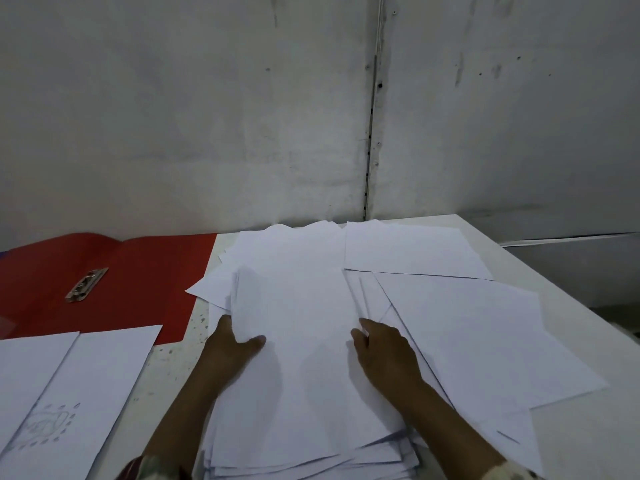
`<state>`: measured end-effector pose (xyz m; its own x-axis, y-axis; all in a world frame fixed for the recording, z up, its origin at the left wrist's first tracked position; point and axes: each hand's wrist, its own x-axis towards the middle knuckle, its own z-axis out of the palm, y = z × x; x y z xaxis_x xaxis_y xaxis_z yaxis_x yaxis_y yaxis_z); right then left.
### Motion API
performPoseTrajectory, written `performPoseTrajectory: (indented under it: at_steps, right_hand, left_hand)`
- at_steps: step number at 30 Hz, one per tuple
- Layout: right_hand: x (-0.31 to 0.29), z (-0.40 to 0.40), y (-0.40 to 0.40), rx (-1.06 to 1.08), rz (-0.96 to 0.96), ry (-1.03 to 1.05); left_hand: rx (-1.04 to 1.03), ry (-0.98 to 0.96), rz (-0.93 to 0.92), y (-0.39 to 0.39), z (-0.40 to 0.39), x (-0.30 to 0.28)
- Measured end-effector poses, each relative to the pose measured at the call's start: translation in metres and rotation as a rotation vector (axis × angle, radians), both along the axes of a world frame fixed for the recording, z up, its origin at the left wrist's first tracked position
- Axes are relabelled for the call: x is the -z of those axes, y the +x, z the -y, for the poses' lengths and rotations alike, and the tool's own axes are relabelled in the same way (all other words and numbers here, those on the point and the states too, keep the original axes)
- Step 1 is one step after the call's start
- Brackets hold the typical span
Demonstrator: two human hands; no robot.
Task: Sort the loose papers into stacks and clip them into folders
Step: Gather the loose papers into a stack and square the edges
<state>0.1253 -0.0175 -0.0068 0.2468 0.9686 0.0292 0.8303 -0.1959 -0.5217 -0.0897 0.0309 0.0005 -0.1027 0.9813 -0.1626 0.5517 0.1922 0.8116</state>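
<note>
Hands squaring the central paper stack.
Left hand [231, 344] grips the stack [304, 358] at its left edge, thumb on top; right hand [384, 351] lies flat against its right side, so sheets align between them (fingertips hidden). Loose sheets [460, 327] fan rightward; open red folder [138, 271] with its clip [86, 285] waits left.

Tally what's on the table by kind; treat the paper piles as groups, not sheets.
Red folder: 1
Metal clip: 1
Paper groups: 2, the main pile and the sheets at left
Hands: 2, left, right
Total: 6
</note>
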Motion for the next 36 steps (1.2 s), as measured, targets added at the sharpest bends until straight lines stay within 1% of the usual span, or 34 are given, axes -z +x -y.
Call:
performPoseTrajectory:
  at_steps: [2, 6, 8, 10, 15, 18, 23, 27, 29, 31, 33, 34, 36]
  right_hand:
    - [-0.003, -0.002, 0.003, -0.006, 0.040, -0.001]
    - [-0.007, -0.019, 0.024, 0.115, -0.118, 0.090]
    - [-0.005, -0.031, 0.038, 0.149, -0.134, 0.112]
    - [-0.005, -0.045, 0.052, 0.195, -0.114, 0.077]
    - [-0.001, -0.074, 0.085, 0.336, -0.013, -0.092]
    - [0.004, -0.087, 0.096, 0.339, -0.011, -0.120]
    - [0.010, -0.111, 0.102, 0.283, -0.026, -0.161]
    - [0.013, -0.128, 0.110, 0.264, -0.150, -0.169]
    - [0.015, -0.136, 0.114, 0.294, -0.162, -0.167]
    - [0.015, -0.140, 0.114, 0.321, -0.162, -0.141]
    - [0.014, -0.138, 0.112, 0.359, -0.212, -0.059]
    - [0.014, -0.135, 0.112, 0.389, -0.268, 0.012]
    - [0.012, -0.129, 0.111, 0.447, -0.440, 0.191]
  left_hand:
    - [0.001, 0.012, -0.027, 0.001, -0.001, -0.002]
    - [0.016, 0.046, -0.045, 0.003, -0.010, -0.005]
    - [0.016, 0.060, -0.064, 0.004, -0.016, -0.008]
    - [0.015, 0.058, -0.082, 0.005, -0.022, -0.010]
    - [0.021, 0.028, -0.125, 0.008, -0.032, -0.005]
    - [0.039, -0.004, -0.134, 0.006, -0.036, 0.001]
    - [0.084, -0.033, -0.137, 0.008, -0.045, 0.005]
    - [0.082, -0.043, -0.144, 0.009, -0.046, 0.007]
    - [0.079, -0.046, -0.133, 0.008, -0.046, 0.008]
    - [0.077, -0.048, -0.129, 0.007, -0.046, 0.008]
    - [0.074, -0.049, -0.132, 0.007, -0.046, 0.008]
    - [0.073, -0.050, -0.135, 0.007, -0.045, 0.008]
    - [0.071, -0.049, -0.137, 0.008, -0.045, 0.007]
